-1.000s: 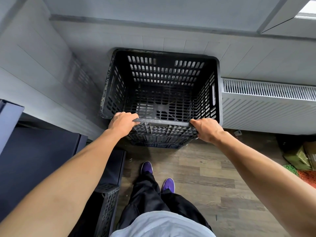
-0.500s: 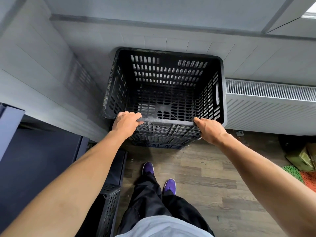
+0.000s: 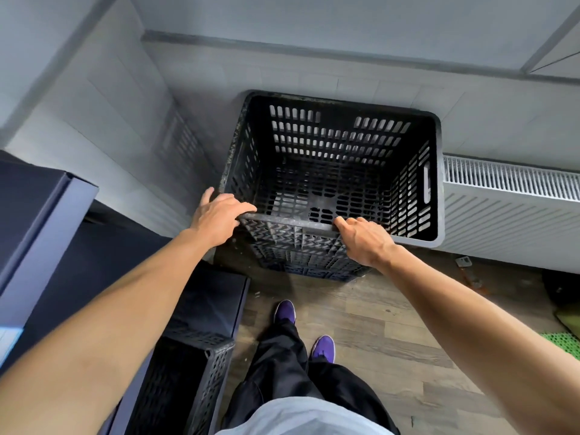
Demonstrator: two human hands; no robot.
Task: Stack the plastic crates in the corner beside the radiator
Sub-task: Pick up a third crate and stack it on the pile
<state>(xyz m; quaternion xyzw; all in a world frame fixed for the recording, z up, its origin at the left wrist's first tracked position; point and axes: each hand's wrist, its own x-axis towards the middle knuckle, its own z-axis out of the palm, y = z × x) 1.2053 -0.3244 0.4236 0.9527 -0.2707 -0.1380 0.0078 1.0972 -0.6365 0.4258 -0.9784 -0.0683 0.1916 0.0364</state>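
Grey tiled walls [image 3: 110, 120] meet in a corner just left of the white radiator [image 3: 508, 196], above a wood-plank floor [image 3: 392, 324]. The top crate [image 3: 339, 136] (black, slatted, empty) fills that corner. Its right side stands just beside the radiator's left end and its far side sits close to the wall behind the radiator. It rests on at least 1 lower crate [image 3: 314, 265], of which only the near face shows beneath it.

Both hands hold the crate's near rim, the side farthest from the radiator wall. The left hand [image 3: 216, 219] wraps the rim's left end, fingers curled over the edge and 1 finger raised toward the corner. The right hand [image 3: 364, 240] closes its fingers on the same rim, nearer the radiator. A 2-handed grip on 1 edge probably lets the person square the crate to the stack below and push it home without trapping fingers against wall or radiator.

Seating appears nearly complete, though whether the base has fully locked cannot be told. A spare crate [image 3: 201, 381] stands well left of the radiator beside a dark blue cabinet [image 3: 40, 215], likely the next to be stacked.
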